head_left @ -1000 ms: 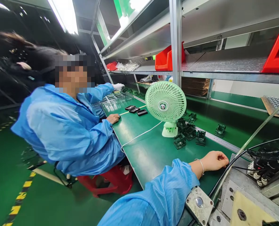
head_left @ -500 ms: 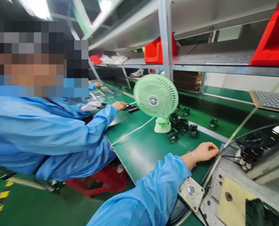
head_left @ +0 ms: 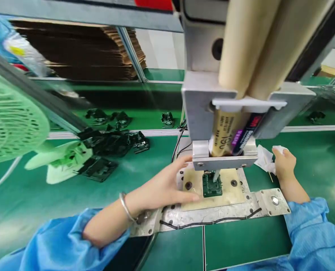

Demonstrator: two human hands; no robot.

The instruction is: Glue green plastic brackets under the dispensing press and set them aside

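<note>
My left hand [head_left: 167, 184] reaches over the left side of a metal fixture, thumb and fingers apart, with nothing visible between them. A small dark plastic part [head_left: 212, 185] sits on the fixture's cream-coloured plate [head_left: 232, 195], just right of my left fingertips. Above it, a twin-tube glue cartridge [head_left: 226, 131] sits in a metal holder [head_left: 198, 109]; a pale nozzle [head_left: 216, 175] points down at the part. My right hand [head_left: 286, 165] is closed on a crumpled white tissue [head_left: 264, 158], beside the fixture's right side. A thin stick [head_left: 270, 177] pokes out beneath the tissue.
A green fan [head_left: 12, 116] stands at the left, beside a pile of dark plastic parts [head_left: 108, 143]. More such parts, one of them [head_left: 167, 119] alone, lie beyond the metal rail. Stacked brown cardboard [head_left: 77, 52] fills the shelf behind. A black cable [head_left: 209, 223] runs along the fixture's front.
My view has swung right, from the co-worker and fan to the glue machine. My left hand, earlier on the table beside the machine with fingers curled, is now spread over the fixture. My right hand has come into view.
</note>
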